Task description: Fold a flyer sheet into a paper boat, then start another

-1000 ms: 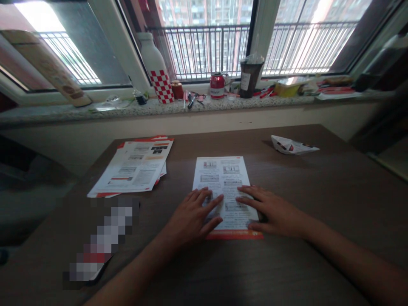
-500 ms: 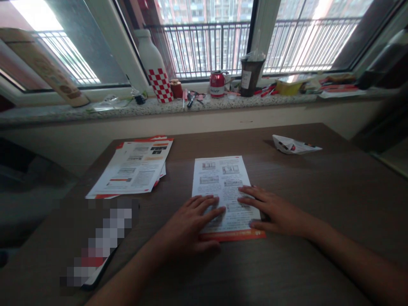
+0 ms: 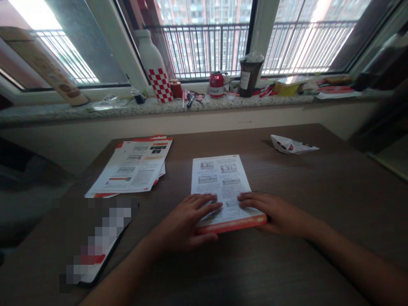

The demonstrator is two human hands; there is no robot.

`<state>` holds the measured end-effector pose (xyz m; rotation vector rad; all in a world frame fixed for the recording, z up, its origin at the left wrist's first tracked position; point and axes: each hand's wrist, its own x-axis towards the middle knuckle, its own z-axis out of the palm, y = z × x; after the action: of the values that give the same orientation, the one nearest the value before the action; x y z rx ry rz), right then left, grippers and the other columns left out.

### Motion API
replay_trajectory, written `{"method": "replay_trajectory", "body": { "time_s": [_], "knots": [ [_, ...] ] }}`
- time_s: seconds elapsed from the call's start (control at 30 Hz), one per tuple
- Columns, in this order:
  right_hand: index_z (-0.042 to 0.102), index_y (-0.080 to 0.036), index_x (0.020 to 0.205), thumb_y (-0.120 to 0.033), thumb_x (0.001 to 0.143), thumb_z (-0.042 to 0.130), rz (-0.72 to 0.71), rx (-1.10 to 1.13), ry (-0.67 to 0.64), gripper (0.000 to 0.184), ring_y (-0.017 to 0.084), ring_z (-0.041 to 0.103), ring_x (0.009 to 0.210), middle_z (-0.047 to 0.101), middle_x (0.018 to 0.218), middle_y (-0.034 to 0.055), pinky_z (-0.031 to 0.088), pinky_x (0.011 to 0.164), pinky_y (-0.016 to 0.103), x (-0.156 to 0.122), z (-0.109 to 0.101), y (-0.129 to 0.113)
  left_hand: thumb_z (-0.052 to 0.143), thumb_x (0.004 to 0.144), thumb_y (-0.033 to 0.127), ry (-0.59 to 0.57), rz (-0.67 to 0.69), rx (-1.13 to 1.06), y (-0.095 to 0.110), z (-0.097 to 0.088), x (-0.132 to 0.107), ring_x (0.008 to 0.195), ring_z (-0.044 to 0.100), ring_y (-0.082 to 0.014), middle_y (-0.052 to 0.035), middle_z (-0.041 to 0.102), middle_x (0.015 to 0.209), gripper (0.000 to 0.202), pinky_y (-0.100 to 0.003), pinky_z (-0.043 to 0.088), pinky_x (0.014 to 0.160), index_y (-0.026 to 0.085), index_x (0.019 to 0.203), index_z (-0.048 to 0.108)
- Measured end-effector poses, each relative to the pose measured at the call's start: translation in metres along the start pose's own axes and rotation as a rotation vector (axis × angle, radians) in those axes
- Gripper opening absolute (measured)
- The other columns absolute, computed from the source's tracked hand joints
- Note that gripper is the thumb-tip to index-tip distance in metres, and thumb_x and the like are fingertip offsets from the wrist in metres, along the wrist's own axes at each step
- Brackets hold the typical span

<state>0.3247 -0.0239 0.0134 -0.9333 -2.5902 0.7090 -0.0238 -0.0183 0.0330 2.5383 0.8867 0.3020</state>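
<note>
A printed sheet of paper [image 3: 223, 180] with an orange near edge lies in front of me on the brown table. My left hand [image 3: 188, 221] rests on its left side, fingers stretched flat over the print and thumb apart at the near edge. At the right side, my right hand [image 3: 270, 212] has its fingers on top and its thumb under the near right corner, pinching the paper. That near edge is bent slightly up off the table.
A stack of printed sheets [image 3: 130, 170] lies at the left. Nearer me is a phone [image 3: 105, 250], its screen blurred out. A folded paper boat [image 3: 293, 145] sits at the back right. On the windowsill stand a checkered bottle [image 3: 159, 83], a red can [image 3: 216, 85] and a dark cup [image 3: 250, 78].
My right thumb has gone from on top of the sheet to under its near right corner. The near edge has risen and curled a little. My left hand has barely shifted.
</note>
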Motion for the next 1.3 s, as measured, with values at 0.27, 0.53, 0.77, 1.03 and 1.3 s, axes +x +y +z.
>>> {"method": "replay_trajectory", "body": {
  "time_s": [0.27,0.53,0.77,1.03,1.3],
  "knots": [
    [0.065,-0.024,0.128,-0.032,0.106,0.055,0.043,0.124,0.138,0.026,0.023,0.067,0.125,0.069,0.136,0.0109,0.055,0.105,0.041,0.004,0.001,0.0,0.086,0.082,0.056,-0.088,-0.019,-0.141,-0.002,-0.017,-0.011,0.143,0.051,-0.035,-0.008,0.046,0.162,0.076,-0.053,0.049,0.115,0.037,0.148,0.054],
    [0.068,-0.024,0.116,-0.039,0.109,0.049,0.178,0.133,0.295,0.026,0.022,0.072,0.098,0.076,0.109,0.0074,0.057,0.084,0.035,0.012,0.005,-0.005,0.056,0.106,0.027,0.093,-0.077,-0.22,-0.015,-0.003,-0.003,0.115,0.07,-0.0216,-0.0056,0.071,0.129,0.026,-0.039,0.059,0.099,0.027,0.13,0.066],
    [0.07,-0.023,0.112,-0.045,0.106,0.053,0.344,0.183,0.377,0.028,0.02,0.07,0.079,0.076,0.095,0.0048,0.053,0.071,0.032,0.025,0.009,-0.001,0.052,0.109,0.03,0.271,-0.183,-0.257,-0.024,0.007,0.01,0.101,0.076,-0.0202,-0.0045,0.077,0.119,0.024,-0.035,0.063,0.089,0.023,0.125,0.068],
    [0.068,-0.023,0.108,-0.045,0.104,0.057,0.41,0.154,0.385,0.025,0.019,0.069,0.073,0.075,0.09,0.0032,0.049,0.064,0.031,0.026,0.011,0.001,0.051,0.109,0.03,0.279,-0.206,-0.253,-0.018,0.012,0.017,0.093,0.076,-0.0202,-0.0034,0.078,0.112,0.024,-0.034,0.064,0.083,0.024,0.123,0.069],
    [0.068,-0.022,0.109,-0.04,0.104,0.058,0.335,-0.03,0.422,0.022,0.026,0.071,0.092,0.074,0.102,0.0092,0.056,0.082,0.039,0.031,0.015,0.006,0.055,0.106,0.031,0.305,-0.161,0.132,-0.036,0.022,0.018,0.14,0.054,-0.0337,-0.0138,0.057,0.151,0.029,-0.056,0.046,0.116,0.021,0.131,0.066]
  ]
}}
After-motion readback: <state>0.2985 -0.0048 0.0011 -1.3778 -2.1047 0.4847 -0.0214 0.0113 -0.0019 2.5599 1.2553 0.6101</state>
